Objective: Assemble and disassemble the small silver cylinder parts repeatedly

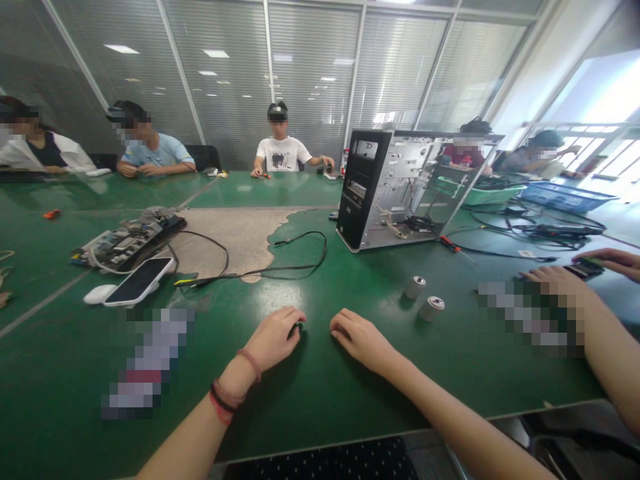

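Bent over the green tabletop, my left hand has its fingers curled around a small dark object; only a sliver of it shows, so its kind is unclear. My right hand rests a short way to the right, its fingers folded inward and their tips hidden from me. A gap of bare tabletop separates the two hands. Two small metal cylinders stand to the right, beyond my right hand. To the left of my left hand lies a flat, blurred-out item.
An opened computer case stands ahead to the right, near a screwdriver. A phone, a circuit assembly and a black cable lie leftward. At right, a neighbour's hands work. Several people sit around; baskets stand behind.
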{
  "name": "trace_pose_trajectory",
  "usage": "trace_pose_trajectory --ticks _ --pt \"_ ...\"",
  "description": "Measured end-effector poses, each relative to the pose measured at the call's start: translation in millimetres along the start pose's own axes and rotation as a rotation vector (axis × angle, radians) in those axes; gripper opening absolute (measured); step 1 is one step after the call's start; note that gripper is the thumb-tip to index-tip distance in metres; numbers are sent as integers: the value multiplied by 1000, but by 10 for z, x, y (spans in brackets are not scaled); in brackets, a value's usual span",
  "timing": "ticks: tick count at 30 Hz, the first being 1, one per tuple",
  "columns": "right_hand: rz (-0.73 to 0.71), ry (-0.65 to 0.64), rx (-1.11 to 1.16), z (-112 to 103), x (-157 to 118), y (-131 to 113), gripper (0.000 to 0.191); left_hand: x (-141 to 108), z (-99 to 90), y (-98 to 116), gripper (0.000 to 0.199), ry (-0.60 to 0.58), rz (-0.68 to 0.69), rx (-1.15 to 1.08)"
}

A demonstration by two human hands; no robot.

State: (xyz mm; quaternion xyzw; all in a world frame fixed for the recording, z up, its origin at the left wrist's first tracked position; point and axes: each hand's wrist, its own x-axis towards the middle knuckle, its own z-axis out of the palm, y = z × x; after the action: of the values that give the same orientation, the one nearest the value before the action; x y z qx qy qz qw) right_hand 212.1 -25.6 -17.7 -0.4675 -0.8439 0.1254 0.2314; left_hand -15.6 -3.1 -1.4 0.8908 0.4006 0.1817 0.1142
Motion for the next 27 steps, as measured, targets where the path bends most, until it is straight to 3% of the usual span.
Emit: trace_pose_trajectory --ticks 4,7,10,16,27 --pt "99 222 7 -442 -195 371 14 -2 12 11 22 -9 14 14" --pt "277 468 -98 -815 -435 747 18 -2 18 16 21 -15 1 25" --pt "419 608 -216 -1044 -683 1083 24 -1 17 14 20 -17 -13 31" --pt "479 464 -245 -1026 -932 1404 29 0 24 0 20 -6 -18 24" --pt "452 309 -252 -1016 -918 1529 34 -6 48 -21 22 12 -13 -8"
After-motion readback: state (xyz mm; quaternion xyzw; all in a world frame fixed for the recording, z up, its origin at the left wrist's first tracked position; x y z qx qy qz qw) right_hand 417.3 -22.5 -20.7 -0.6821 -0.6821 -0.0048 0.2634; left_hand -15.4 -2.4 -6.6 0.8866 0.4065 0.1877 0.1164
